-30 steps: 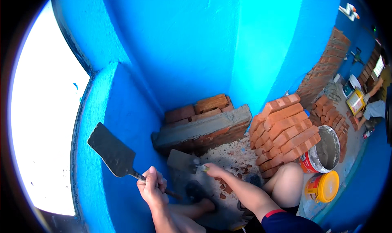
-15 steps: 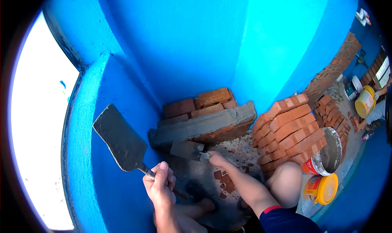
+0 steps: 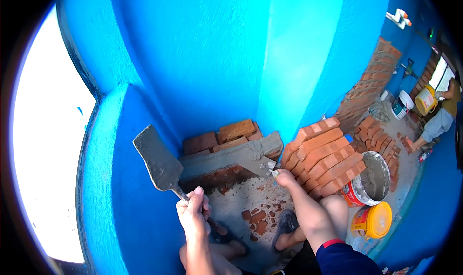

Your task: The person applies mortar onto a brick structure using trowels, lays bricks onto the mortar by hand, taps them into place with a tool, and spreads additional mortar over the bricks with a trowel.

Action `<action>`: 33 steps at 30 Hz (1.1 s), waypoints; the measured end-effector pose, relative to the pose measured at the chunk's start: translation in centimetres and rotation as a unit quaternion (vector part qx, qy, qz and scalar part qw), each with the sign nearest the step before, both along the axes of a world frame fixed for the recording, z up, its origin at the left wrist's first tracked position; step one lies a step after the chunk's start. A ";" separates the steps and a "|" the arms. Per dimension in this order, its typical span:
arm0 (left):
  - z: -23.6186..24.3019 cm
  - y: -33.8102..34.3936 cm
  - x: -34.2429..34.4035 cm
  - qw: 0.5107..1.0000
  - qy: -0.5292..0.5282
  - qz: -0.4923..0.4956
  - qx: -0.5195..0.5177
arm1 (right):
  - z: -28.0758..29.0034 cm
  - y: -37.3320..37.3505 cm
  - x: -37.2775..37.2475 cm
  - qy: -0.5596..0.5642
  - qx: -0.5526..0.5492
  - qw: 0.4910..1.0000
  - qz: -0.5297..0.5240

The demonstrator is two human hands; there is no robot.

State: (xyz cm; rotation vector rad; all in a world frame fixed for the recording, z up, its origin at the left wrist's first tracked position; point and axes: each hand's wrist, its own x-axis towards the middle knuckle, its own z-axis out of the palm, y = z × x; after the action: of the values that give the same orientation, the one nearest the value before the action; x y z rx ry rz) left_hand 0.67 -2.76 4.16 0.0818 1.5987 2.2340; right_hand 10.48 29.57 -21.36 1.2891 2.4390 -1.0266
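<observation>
My left hand is closed round the handle of a broad trowel, its grey blade tilted up beside the blue side wall. In my right hand is a second trowel with a flat, straight-sided blade. That blade lies against the front edge of a low brick course topped with grey mortar. Whether the blade presses into the mortar I cannot tell. Behind the mortar bed, several loose bricks sit against the blue wall.
Stacked bricks stand right of my right hand. Beyond them are a mortar bucket and a yellow-lidded bucket. Broken brick pieces litter the floor between my feet. Far right, another person holds a yellow bucket.
My right hand has moved right and slightly up with its trowel, from the course's lower front to its right end. My left hand still holds its trowel raised. The view has turned right.
</observation>
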 end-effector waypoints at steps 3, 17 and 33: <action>0.0 0.0 0.0 1.000 -0.013 -0.010 0.008 | 2.4 -1.0 0.3 0.040 0.058 0.995 -0.065; 0.1 0.6 0.1 1.000 -0.021 -0.018 -0.011 | 5.2 -3.3 -4.6 0.446 -0.447 0.694 -0.345; 0.2 -0.1 -0.5 0.999 -0.040 -0.014 0.027 | 8.0 -2.4 -13.5 0.499 -0.468 0.585 -0.437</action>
State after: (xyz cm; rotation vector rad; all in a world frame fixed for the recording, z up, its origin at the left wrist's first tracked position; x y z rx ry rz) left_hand 0.15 -2.87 4.40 0.0289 1.4865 2.2316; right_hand -3.03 27.18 -13.40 1.5568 0.7039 -3.3415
